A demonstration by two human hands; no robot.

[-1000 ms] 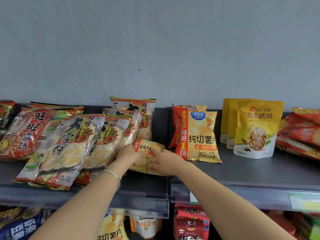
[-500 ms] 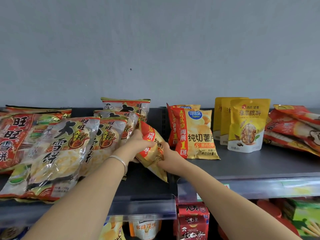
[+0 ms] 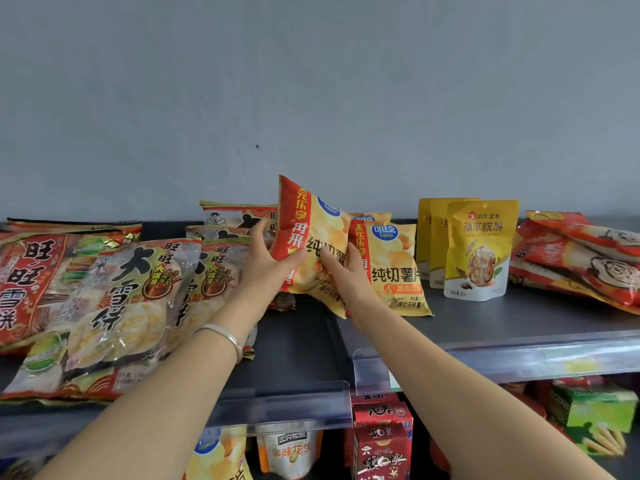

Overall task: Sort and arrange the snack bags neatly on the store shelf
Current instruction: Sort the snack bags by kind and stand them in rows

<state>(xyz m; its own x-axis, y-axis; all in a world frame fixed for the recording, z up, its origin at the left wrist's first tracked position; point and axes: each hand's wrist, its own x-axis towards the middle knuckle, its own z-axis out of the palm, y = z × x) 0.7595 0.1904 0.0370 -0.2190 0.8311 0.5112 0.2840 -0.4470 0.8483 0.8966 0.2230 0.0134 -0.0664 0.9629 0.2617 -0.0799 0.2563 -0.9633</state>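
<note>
A yellow potato chip bag with a red side stripe (image 3: 313,233) is held upright and slightly tilted above the dark shelf (image 3: 519,317). My left hand (image 3: 266,263) grips its left edge and my right hand (image 3: 341,271) grips its lower middle. Just right of it, matching chip bags (image 3: 394,268) lean upright on the shelf. Large rice cracker bags (image 3: 114,306) lie overlapping to the left, partly behind my left arm.
Yellow walnut pouches (image 3: 479,247) stand further right, and red snack bags (image 3: 575,258) lie stacked at the far right. A grey wall rises behind the shelf. Clear price rails (image 3: 287,403) edge the shelf front. Below it sit more snacks and red cartons (image 3: 382,441).
The chip bag lay flat on the shelf in front of the cracker bags; both hands have lifted it, turned it upright and carried it up and right toward the matching bags.
</note>
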